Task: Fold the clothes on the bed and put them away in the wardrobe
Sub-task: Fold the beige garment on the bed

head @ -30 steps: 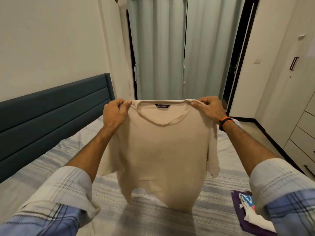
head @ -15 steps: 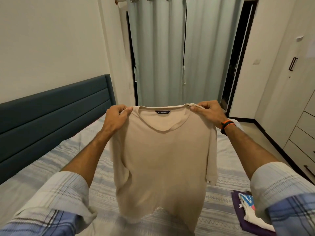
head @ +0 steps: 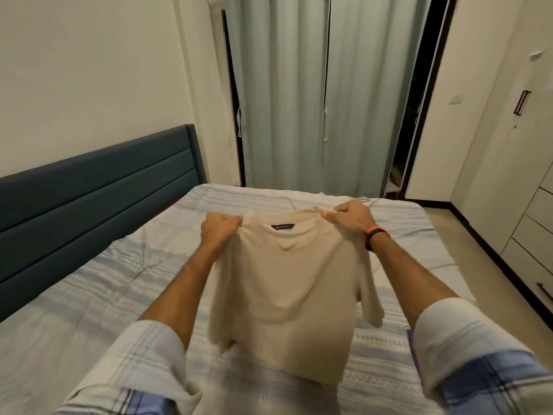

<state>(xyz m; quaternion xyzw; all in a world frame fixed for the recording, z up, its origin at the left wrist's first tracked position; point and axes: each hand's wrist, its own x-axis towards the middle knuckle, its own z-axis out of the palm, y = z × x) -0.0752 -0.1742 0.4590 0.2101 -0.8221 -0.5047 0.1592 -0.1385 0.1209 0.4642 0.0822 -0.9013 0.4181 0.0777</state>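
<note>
your left hand [head: 220, 229] and right hand [head: 351, 215] each pinch a shoulder of the beige t-shirt [head: 287, 298]: plain, dark neck label, hem slightly blurred, hanging over the striped bed [head: 125, 283] near its middle.

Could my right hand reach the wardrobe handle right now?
Probably not: the right hand grips the beige t-shirt over the bed, and the wardrobe handle sits well off to the right.
</note>
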